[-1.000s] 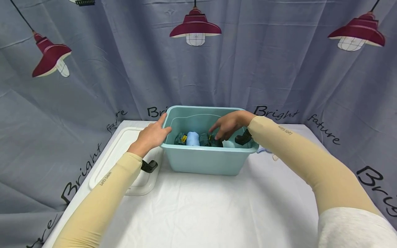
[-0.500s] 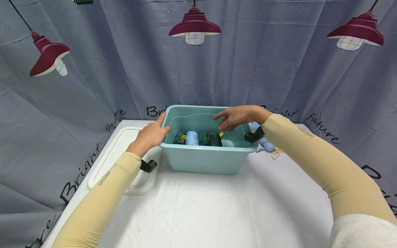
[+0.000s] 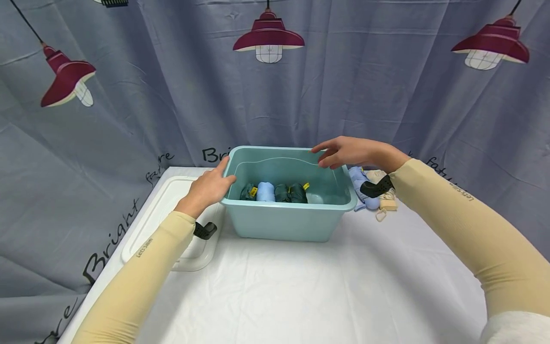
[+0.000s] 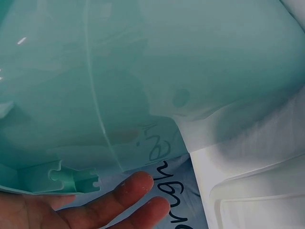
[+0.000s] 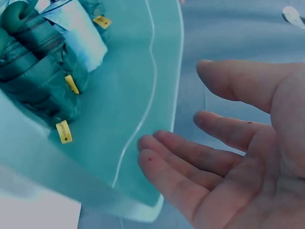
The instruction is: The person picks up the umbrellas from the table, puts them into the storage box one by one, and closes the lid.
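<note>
Left hand (image 3: 207,188), extended against the bin's (image 3: 283,222) left end, should steady it while the half-spread, empty right hand (image 3: 356,151) clears the right end.

The blue-gray curtain (image 3: 365,81) has big black words on it. On the left side it says "Bright", with "fature" up above. At the back, "Bri" peeks out next to the box (image 3: 283,222). The left sleeve (image 3: 143,272) says "Let's Slim" in small letters. The yellow tags (image 5: 64,131) have marks too tiny to read.
</note>
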Action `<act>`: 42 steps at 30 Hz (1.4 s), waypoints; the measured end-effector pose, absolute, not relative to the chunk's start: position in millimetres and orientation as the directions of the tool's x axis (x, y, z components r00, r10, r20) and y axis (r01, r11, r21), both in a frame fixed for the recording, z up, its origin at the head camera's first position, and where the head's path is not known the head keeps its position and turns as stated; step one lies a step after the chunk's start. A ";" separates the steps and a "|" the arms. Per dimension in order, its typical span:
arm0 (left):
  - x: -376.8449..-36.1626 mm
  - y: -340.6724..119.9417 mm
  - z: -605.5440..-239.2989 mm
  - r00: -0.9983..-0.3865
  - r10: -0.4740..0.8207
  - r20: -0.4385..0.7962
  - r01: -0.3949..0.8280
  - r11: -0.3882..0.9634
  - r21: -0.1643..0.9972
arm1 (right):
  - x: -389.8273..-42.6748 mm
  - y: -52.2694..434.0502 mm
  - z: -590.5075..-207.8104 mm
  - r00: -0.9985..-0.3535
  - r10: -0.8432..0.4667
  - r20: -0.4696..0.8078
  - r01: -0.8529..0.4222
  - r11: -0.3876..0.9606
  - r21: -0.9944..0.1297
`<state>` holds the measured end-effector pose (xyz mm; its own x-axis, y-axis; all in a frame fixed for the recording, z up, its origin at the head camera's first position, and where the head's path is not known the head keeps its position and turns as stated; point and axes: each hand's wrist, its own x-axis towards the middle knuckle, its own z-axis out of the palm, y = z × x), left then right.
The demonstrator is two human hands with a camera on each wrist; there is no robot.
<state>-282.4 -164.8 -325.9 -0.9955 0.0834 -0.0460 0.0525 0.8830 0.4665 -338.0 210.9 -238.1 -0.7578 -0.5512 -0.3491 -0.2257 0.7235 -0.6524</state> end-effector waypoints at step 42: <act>-280.9 -163.0 -327.0 -0.997 0.073 -0.024 0.054 0.882 0.468 | -349.0 325.6 -280.4 -0.941 -0.274 -0.196 -0.074 0.734 -0.675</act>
<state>-280.9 -163.0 -327.0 -0.9970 0.0733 -0.0237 0.0537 0.8820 0.4683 -349.0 325.6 -280.4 -0.9414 -0.2745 -0.1961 -0.0736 0.7344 -0.6747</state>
